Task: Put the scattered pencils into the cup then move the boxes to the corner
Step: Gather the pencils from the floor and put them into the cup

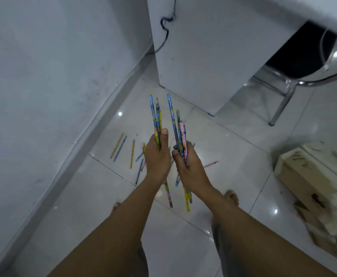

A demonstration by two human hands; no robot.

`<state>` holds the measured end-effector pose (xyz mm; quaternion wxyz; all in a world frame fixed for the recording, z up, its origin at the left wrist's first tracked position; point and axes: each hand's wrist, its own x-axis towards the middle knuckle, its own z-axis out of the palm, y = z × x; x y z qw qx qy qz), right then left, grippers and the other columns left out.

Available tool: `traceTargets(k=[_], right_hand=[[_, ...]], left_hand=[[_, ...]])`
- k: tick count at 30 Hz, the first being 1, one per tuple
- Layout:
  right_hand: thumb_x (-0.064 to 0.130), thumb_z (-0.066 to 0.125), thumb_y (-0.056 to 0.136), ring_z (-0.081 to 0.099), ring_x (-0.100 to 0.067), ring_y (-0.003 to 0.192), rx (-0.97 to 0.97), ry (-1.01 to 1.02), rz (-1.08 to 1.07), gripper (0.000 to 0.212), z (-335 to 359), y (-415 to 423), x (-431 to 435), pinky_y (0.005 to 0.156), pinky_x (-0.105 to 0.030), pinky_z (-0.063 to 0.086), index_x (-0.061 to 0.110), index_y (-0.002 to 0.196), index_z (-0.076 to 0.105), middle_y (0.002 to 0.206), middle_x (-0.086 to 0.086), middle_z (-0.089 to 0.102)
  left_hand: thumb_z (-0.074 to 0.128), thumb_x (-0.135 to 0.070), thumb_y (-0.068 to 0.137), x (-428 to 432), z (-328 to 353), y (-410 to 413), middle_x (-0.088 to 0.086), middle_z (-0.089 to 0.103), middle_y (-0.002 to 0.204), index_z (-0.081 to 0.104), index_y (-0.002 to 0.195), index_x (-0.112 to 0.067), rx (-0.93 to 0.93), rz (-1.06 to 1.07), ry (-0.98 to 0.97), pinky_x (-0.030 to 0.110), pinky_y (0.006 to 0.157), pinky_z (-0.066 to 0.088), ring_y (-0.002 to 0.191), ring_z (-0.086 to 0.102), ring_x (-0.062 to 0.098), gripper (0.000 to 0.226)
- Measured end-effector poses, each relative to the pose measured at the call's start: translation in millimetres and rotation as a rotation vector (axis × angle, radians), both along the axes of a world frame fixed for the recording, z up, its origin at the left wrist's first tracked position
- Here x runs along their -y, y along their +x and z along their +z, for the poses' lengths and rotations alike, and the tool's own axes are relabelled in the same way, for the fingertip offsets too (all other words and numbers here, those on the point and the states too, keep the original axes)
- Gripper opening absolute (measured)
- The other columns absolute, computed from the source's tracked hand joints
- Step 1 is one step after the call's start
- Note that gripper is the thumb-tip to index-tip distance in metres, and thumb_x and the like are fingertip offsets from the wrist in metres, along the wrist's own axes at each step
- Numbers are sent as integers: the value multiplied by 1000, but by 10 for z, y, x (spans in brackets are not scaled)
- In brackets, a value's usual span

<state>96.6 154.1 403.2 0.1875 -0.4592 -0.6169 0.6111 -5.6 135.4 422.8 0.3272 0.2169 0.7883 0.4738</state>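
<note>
My left hand (157, 156) is shut on a few blue and yellow pencils (155, 114) that stick up past my thumb. My right hand (187, 166) grips a thicker bundle of blue, pink and yellow pencils (173, 118), with their lower ends poking out below my wrist. Several more pencils (119, 145) lie scattered on the white tiled floor, left of and under my hands. A pink pencil (210, 164) lies just right of my right hand. Cardboard boxes (303, 176) sit on the floor at the right. No cup is in view.
A white wall (43, 76) runs along the left. A white cabinet panel (199, 56) stands ahead with a black cable (164, 35) hanging beside it. A chrome-legged chair (283, 96) stands at the upper right. My bare feet (231, 196) rest on the tiles.
</note>
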Motion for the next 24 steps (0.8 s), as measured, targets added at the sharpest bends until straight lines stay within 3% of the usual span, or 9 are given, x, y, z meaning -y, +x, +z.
traceTargets(k=[3, 6, 13, 15, 18, 22, 24], right_hand=[[33, 46, 101, 50, -1, 58, -16, 38, -8, 8, 428, 26, -156, 57, -16, 40, 26, 102, 51, 67, 15, 49], [33, 46, 101, 55, 6, 70, -38, 66, 27, 13, 996, 93, -354, 63, -10, 41, 23, 107, 51, 78, 16, 54], [31, 45, 101, 52, -2, 60, -106, 143, 179, 19, 2102, 236, -761, 60, -31, 44, 20, 116, 51, 74, 10, 55], [30, 44, 101, 52, 0, 61, -115, 179, 200, 17, 2367, 236, -894, 62, -27, 45, 24, 116, 49, 76, 11, 55], [28, 44, 99, 48, 0, 57, -148, 213, 161, 14, 2654, 177, -1071, 58, -21, 41, 27, 112, 49, 74, 13, 51], [35, 43, 93, 44, -17, 57, -192, 222, 47, 10, 2992, 27, -1289, 55, -36, 40, 29, 100, 48, 72, -4, 48], [39, 44, 93, 44, -18, 56, -225, 233, 2, 11, 3139, -68, -1396, 54, -39, 40, 31, 97, 49, 71, -2, 47]], left_hand=[[40, -44, 99, -80, 482, -16, -7, 32, 54, 33, 62, -27, -61, 37, 14, 20, 48, 27, 47, 33, 7, 41], [40, -43, 99, -208, 1140, 91, 1, 33, 56, 32, 63, -23, -92, 106, 71, 27, 49, 29, 49, 33, 12, 42], [41, -44, 99, -534, 2314, 473, 2, 35, 58, 38, 69, -18, -113, 207, 203, 34, 51, 37, 53, 39, 15, 40], [41, -44, 99, -618, 2589, 475, 4, 37, 59, 37, 70, -19, -110, 233, 236, 39, 52, 38, 54, 39, 18, 39], [40, -46, 98, -711, 2910, 332, 5, 36, 59, 36, 68, -25, -113, 262, 292, 41, 52, 37, 53, 36, 19, 38], [40, -52, 97, -834, 3256, -25, 1, 36, 58, 35, 64, -32, -168, 255, 317, 39, 52, 35, 52, 35, 18, 39], [40, -55, 95, -918, 3391, -213, 0, 35, 59, 35, 62, -35, -175, 267, 339, 39, 53, 34, 53, 35, 18, 39]])
